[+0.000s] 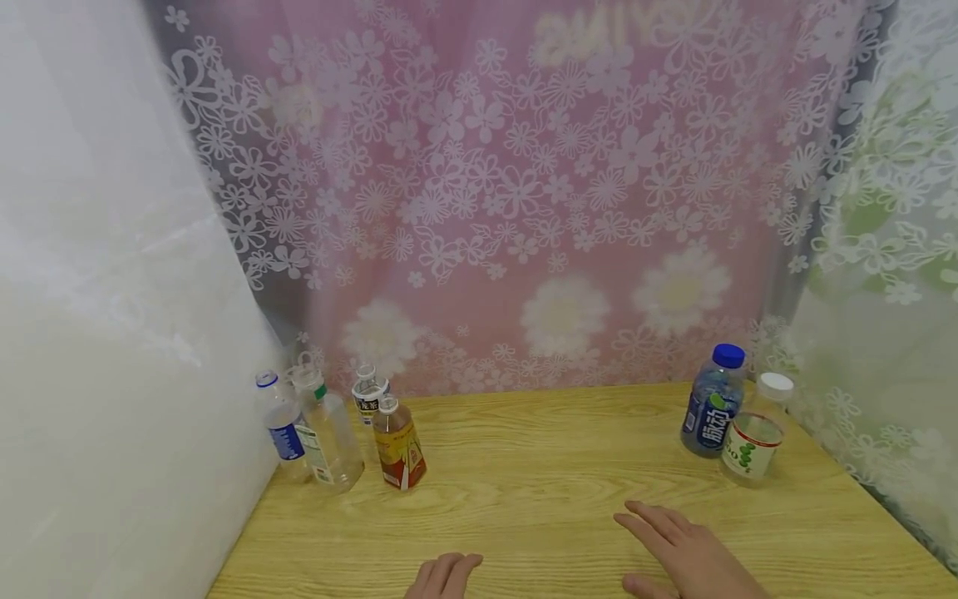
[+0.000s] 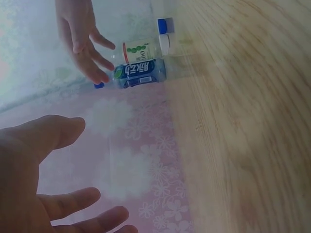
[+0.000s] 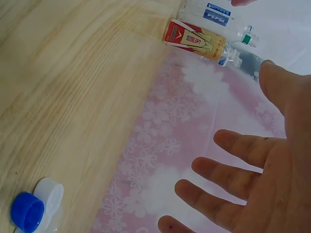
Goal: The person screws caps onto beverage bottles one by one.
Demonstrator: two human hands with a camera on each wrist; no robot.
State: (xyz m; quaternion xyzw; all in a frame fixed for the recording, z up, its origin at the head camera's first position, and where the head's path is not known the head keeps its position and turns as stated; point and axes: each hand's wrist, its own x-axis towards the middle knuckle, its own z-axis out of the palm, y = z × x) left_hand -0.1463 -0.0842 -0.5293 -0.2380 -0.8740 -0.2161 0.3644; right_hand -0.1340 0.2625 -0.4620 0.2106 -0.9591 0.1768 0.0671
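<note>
My left hand (image 1: 443, 576) is over the near part of the table, fingers apart and holding nothing. To its right my right hand (image 1: 692, 557) also holds nothing, its fingers spread in the right wrist view. Nearest the left hand, further back, stands an uncapped drink bottle (image 1: 400, 445) with a red and yellow label. Beyond the right hand are a blue drink bottle (image 1: 713, 408) with a blue cap and a clear bottle (image 1: 752, 437) with a white cap. Low in the right wrist view, a blue cap (image 3: 27, 212) and a white cap (image 3: 49, 194) appear against the tabletop.
Left of the red and yellow bottle stand a clear Pepsi bottle (image 1: 283, 428) and a clear bottle (image 1: 329, 441) with a green neck ring. Behind is another clear bottle (image 1: 368, 391). A pink flowered curtain (image 1: 486, 200) backs the wooden table (image 1: 524, 466); white sheeting (image 1: 112, 291) hangs left.
</note>
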